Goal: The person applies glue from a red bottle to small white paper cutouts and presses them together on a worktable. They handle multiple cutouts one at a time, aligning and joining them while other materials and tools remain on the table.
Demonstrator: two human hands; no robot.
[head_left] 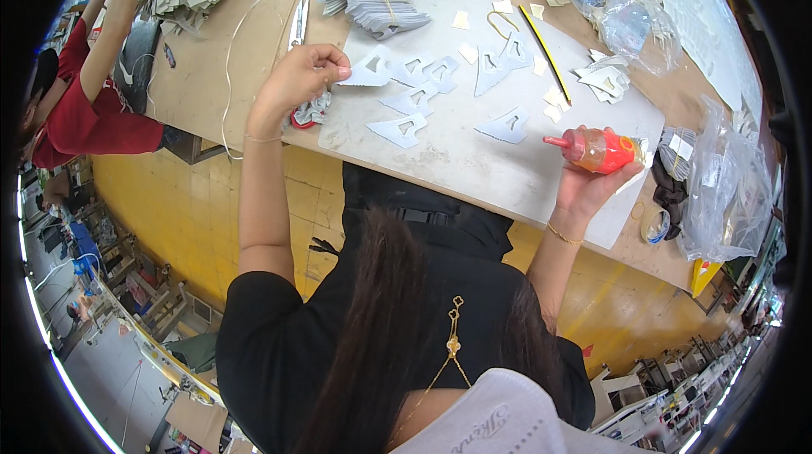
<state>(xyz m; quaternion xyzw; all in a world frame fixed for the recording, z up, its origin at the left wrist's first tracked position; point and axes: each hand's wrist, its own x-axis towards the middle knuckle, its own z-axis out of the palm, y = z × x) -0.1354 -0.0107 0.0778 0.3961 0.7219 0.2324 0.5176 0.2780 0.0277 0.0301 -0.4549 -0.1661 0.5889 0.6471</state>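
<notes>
My left hand (303, 82) pinches the edge of a pale grey cut piece (369, 71) with a hole through it. My right hand (588, 192) is wrapped round a red squeeze bottle (599, 150), which lies tilted on its side with its narrow nozzle pointing left. Several similar cut pieces (399, 130) are spread over the white board (457, 18) between my hands, one of them lying alone (506, 125) nearer the bottle. Beside my left wrist are scissors (299, 27), partly hidden by the hand, with a red handle and crumpled grey cloth close by.
Tied bundles of grey pieces (385, 7) lie at the board's far edge. A yellow and black pencil (548, 52) and small cream pieces (468, 53) are scattered on the right. Clear plastic bags (723, 192) occupy the right side. At left, a person in a red shirt (85, 111) reaches over the table.
</notes>
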